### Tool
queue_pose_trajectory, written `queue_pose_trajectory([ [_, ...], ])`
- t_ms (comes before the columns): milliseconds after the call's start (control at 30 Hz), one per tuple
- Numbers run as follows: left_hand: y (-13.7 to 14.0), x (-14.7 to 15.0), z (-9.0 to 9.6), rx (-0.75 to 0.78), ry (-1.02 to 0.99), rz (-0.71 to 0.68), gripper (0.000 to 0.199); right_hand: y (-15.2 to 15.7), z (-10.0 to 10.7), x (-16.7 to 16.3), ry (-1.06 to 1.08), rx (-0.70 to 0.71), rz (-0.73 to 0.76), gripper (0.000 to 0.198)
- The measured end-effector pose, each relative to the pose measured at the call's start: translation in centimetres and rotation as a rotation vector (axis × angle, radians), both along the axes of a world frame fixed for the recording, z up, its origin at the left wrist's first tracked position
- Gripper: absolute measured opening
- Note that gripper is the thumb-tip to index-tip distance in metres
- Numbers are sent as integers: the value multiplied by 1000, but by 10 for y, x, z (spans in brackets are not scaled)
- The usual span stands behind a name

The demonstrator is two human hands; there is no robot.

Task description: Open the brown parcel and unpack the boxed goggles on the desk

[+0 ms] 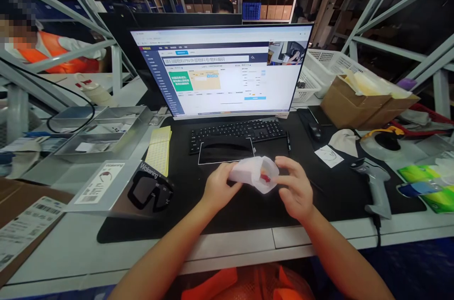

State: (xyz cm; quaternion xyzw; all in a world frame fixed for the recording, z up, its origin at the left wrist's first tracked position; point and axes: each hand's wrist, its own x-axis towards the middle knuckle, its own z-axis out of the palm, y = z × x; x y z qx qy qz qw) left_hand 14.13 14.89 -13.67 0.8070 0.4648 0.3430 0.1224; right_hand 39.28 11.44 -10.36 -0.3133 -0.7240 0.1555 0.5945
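A white, soft-looking pouch (248, 170) is gripped at its closed end by my left hand (220, 187), thumb below and fingers behind. Its mouth gapes to the right, and a small red item (264, 177) shows inside; its kind is hard to make out. My right hand (295, 189) is at the mouth with fingers curved and apart, fingertips at the rim. Just behind the pouch lies a black case-like item with a pale outline (225, 150), in front of the keyboard (237, 132).
A monitor (220, 73) stands behind the keyboard. To the left are a box picturing goggles (142, 191), a yellow sheet pad (158, 149) and grey trays (102, 134). On the right are a mouse (314, 132), barcode scanner (374, 186), tape roll (381, 143) and cardboard box (351, 104).
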Motion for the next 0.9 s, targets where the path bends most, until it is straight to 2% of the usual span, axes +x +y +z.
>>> queue_pose_trajectory([
  [133,6,-5,7,133,107,38,48,11,-2,3,-101,-147,-142,2],
  [267,8,-7,9,222,108,51,42,20,-12,4,-115,-375,-213,16],
  [400,8,-7,8,183,52,30,37,24,-17,4,-138,-630,-233,22],
  [533,7,-6,3,21,59,23,41,31,-18,3,-78,-813,-234,26],
  [667,4,-1,-3,-241,324,27,73,36,-18,3,-97,-873,-193,14],
  [733,1,2,-7,-312,421,-28,74,34,-17,4,-165,-871,-172,10],
  [800,2,3,-11,-281,430,-53,71,33,-15,8,-221,-832,-189,6],
  [900,11,5,-18,-190,526,-28,75,37,-3,38,-218,-689,-362,24],
])
